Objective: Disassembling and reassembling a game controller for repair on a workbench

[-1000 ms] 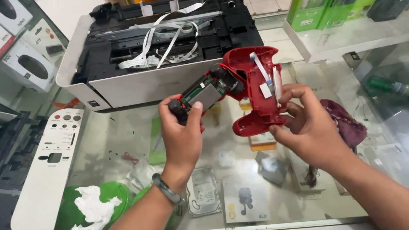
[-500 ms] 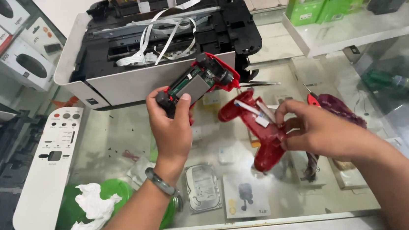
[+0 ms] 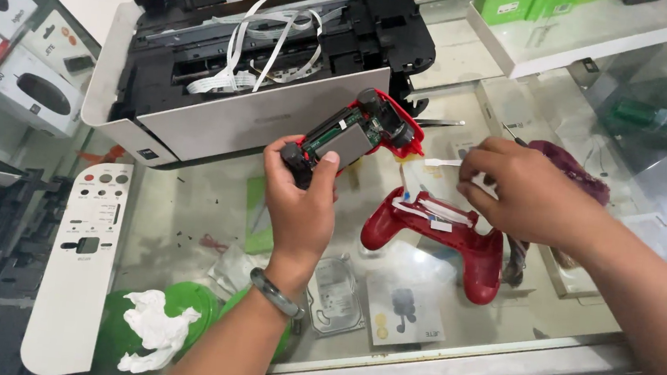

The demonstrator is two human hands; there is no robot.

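Note:
My left hand (image 3: 304, 201) grips the front half of a red game controller (image 3: 354, 133), inside facing up, with its green circuit board and grey battery showing. The red back shell (image 3: 446, 237) lies on the glass counter (image 3: 212, 193) just right of that hand, a white ribbon strip across it. Above the shell, my right hand (image 3: 522, 196) pinches the end of a thin white ribbon cable (image 3: 440, 163) that runs left toward the controller. A green bracelet sits on my left wrist.
An opened printer (image 3: 255, 68) with loose white ribbon cables stands at the back. Its white button panel (image 3: 78, 262) lies at the left. Green bowls with crumpled tissue (image 3: 152, 324) sit near the front edge. A maroon cloth (image 3: 568, 172) and a screwdriver lie at the right.
My right hand has set the red back shell down on the glass, let it go and taken hold of the white ribbon cable. My left hand has kept the front half raised.

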